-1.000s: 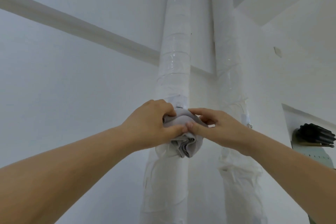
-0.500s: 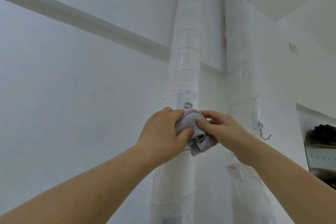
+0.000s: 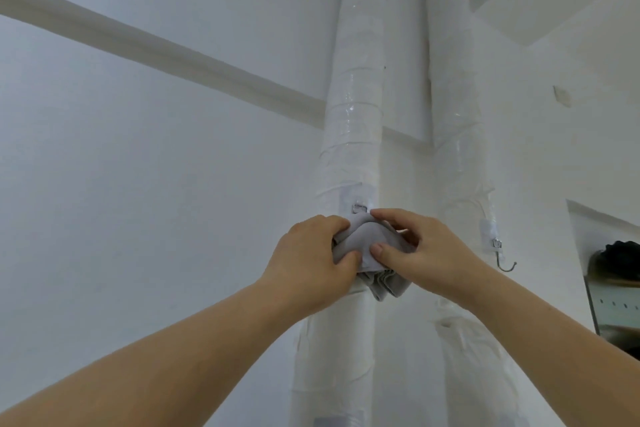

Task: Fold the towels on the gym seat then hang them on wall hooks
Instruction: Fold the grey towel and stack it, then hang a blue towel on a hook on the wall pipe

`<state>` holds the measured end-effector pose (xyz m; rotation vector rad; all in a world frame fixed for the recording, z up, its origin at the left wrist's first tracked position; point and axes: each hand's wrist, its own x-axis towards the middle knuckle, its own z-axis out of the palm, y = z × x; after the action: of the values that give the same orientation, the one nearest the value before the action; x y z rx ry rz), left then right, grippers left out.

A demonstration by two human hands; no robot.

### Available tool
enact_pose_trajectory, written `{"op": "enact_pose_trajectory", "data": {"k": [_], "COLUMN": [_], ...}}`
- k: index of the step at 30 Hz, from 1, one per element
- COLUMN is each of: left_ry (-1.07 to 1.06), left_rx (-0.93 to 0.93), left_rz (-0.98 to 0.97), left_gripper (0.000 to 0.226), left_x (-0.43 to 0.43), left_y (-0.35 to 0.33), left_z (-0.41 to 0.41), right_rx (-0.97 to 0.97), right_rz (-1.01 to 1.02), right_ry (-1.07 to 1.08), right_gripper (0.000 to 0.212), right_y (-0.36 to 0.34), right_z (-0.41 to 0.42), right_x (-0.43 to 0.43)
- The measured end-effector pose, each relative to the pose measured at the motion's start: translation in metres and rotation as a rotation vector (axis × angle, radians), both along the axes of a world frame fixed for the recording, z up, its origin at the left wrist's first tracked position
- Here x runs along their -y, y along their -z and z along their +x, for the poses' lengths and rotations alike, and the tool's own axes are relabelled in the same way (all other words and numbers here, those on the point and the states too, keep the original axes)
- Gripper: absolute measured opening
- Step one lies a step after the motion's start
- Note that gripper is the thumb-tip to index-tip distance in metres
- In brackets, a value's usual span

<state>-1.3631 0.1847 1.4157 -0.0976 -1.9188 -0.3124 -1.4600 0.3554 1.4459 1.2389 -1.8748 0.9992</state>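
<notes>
Towel (image 3: 367,243), grey, bunched: we grip it with left hand (image 3: 311,263) and right hand (image 3: 426,250), against the wrapped pipe (image 3: 353,135), just below its hook mount (image 3: 359,208).

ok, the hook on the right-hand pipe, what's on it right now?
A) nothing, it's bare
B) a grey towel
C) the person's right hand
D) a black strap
A: the hook on the right pipe hangs bare, while the left hand and right hand both grip the grey towel over at the left pipe.
</notes>
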Motion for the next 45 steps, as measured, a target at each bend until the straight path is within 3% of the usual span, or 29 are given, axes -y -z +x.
{"op": "enact_pose_trajectory", "data": {"k": [5, 10, 13, 17, 21, 25, 27, 30, 33, 37, 45], "left_ry": [-0.009, 0.007, 0.005, 0.001, -0.019, -0.049, 0.044, 0.271, 0.418, 0.579, 0.79], "left_rx": [-0.068, 0.081, 0.167, 0.176, 0.158, -0.021, -0.129, -0.134, 0.017, 0.372, 1.06], "left_rz": [0.014, 0.019, 0.014, 0.012, -0.039, -0.065, -0.089, -0.102, -0.05, 0.053, 0.209], "left_gripper": [0.036, 0.044, 0.044, 0.061, 0.062, 0.045, 0.027, 0.014, 0.012, 0.016, 0.019], "left_x": [-0.005, -0.006, -0.007, -0.008, -0.009, -0.006, -0.011, -0.026, -0.038, -0.059, -0.131], "left_y": [0.012, -0.002, -0.019, -0.034, -0.038, -0.025, -0.005, 0.036, 0.092, 0.19, 0.428], "left_z": [-0.009, 0.013, 0.026, 0.032, 0.038, 0.051, 0.058, 0.068, 0.063, 0.055, 0.088], "right_rx": [0.142, 0.228, 0.167, 0.07, 0.025, -0.034, -0.051, -0.058, 0.01, 0.201, 0.947], "right_rz": [-0.115, -0.018, 0.061, 0.031, -0.046, -0.163, -0.241, -0.32, -0.38, -0.424, -0.081], "right_ry": [-0.13, -0.17, -0.111, 0.035, 0.032, 0.08, 0.089, 0.121, 0.191, 0.355, 0.775], "right_gripper": [0.043, 0.034, 0.041, 0.048, 0.041, 0.032, 0.028, 0.026, 0.027, 0.025, 0.013], "right_y": [0.01, 0.002, -0.01, -0.02, -0.02, -0.014, 0.003, 0.05, 0.119, 0.232, 0.49], "right_z": [-0.002, 0.011, 0.02, 0.019, 0.017, 0.018, 0.026, 0.04, 0.056, 0.086, 0.208], "right_x": [0.005, 0.0, 0.001, 0.0, -0.004, -0.009, -0.014, -0.022, -0.036, -0.067, -0.152]}}
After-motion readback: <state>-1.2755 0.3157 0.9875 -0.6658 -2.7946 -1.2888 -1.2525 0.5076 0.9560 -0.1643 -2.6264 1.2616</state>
